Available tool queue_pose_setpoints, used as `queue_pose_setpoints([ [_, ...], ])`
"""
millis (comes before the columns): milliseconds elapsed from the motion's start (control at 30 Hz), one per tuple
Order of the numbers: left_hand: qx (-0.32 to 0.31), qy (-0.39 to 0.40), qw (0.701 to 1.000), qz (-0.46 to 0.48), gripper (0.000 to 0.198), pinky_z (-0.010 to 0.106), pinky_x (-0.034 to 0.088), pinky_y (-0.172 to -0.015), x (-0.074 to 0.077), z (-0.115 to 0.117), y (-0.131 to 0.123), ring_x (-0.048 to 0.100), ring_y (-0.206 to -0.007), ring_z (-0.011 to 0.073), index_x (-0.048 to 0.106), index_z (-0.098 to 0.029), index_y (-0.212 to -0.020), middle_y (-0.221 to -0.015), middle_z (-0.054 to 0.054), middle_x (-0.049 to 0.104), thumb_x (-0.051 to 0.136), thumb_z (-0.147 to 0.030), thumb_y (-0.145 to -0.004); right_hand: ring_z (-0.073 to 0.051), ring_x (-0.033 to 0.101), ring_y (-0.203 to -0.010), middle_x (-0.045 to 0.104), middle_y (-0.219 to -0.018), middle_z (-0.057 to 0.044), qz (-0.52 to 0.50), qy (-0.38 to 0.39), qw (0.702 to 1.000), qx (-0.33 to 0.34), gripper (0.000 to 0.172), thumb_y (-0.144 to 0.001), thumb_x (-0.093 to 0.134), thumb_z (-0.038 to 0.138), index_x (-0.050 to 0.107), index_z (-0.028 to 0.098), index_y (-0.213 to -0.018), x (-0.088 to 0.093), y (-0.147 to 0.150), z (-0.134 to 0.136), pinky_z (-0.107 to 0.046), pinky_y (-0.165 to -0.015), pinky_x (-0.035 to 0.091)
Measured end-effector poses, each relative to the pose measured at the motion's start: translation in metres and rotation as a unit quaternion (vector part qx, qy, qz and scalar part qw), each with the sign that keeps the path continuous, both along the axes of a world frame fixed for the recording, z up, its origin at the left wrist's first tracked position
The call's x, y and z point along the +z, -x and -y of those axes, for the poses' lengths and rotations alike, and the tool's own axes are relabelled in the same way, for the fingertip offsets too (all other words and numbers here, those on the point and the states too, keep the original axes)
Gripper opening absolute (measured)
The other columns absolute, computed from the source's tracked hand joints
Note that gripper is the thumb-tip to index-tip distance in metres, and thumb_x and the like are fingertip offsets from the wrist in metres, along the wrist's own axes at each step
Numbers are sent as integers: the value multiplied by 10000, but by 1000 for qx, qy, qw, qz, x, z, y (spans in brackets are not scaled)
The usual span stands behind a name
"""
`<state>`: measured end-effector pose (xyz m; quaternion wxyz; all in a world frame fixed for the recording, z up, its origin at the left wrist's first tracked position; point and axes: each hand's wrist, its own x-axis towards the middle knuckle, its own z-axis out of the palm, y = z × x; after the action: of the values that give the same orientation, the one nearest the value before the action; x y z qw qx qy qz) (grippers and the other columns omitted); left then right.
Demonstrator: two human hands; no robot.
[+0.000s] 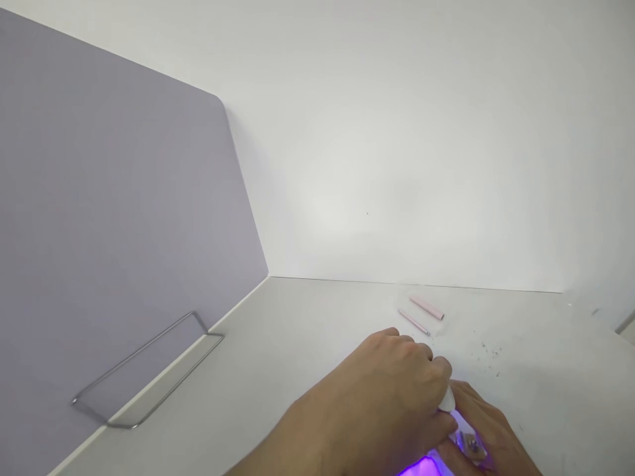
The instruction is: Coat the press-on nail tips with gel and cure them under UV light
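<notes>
My left hand (397,390) reaches across from the left, fingers curled round a small white lamp (447,400), of which only a rounded end shows. Violet light (421,467) glows beneath this hand at the bottom edge. Close against it on the right, my right hand (489,423) has its thumb and fingers bent together. A small clear, sparkly piece (472,445) shows between the right thumb and fingers, lit violet; its kind is hard to make out. Beyond the hands lie a slim pink pen-like tool (414,322) with a metal tip and a pink cap (426,307).
Small bright crumbs (490,350) are scattered on the white table (278,357) to the right. At the left stands a lilac-grey board (124,198) with a wire stand (163,344) at its foot. A white wall (397,145) rises behind the table.
</notes>
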<state>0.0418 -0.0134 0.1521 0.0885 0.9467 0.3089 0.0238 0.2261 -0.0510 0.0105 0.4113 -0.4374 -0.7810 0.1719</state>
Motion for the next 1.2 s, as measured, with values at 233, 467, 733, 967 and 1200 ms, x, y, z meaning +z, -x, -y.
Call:
queue_pose_setpoints([
  [233, 2, -19, 998, 57, 283, 316, 335, -622, -2, -1, 2, 382, -541, 134, 435, -182, -686, -628, -48, 495, 581, -256, -917, -174, 658, -759, 677, -866, 19, -11, 10, 999, 34, 137, -1021, 521, 272, 565, 333, -1136, -2, 2, 0, -249, -662, 584],
  [467, -15, -53, 996, 73, 290, 332, 368, -666, -4, -3, 1, 379, -550, 134, 436, -185, -705, -643, -56, 494, 518, -248, -976, -179, 675, -817, 702, -921, 19, -20, 31, 999, 36, 135, -1009, 550, 281, 574, 341, -1127, -3, 1, 0, -273, -719, 604],
  [733, 1, -10, 998, 61, 296, 324, 379, -674, -3, -2, 2, 402, -551, 120, 463, -174, -668, -627, -56, 511, 573, -269, -926, -167, 662, -642, 696, -748, 45, -32, 22, 999, -8, 127, -1019, 544, 424, 609, 328, -965, 11, 6, 3, -243, -590, 543],
  [967, -13, -13, 998, 59, 256, 324, 365, -683, -5, -4, 4, 452, -589, 120, 545, -174, -693, -655, -59, 556, 622, -249, -925, -111, 443, -486, 523, -591, 65, -91, 170, 981, 2, 366, -1005, 528, 516, 518, 241, -764, 18, 12, 6, -224, -465, 353],
  [1200, -18, -18, 998, 49, 229, 324, 357, -660, -5, -6, 3, 458, -595, 135, 525, -174, -701, -667, -48, 562, 603, -210, -913, -116, 401, -492, 470, -589, 71, -73, 192, 979, 5, 255, -962, 591, 432, 567, 242, -793, 20, 9, 7, -234, -482, 343],
])
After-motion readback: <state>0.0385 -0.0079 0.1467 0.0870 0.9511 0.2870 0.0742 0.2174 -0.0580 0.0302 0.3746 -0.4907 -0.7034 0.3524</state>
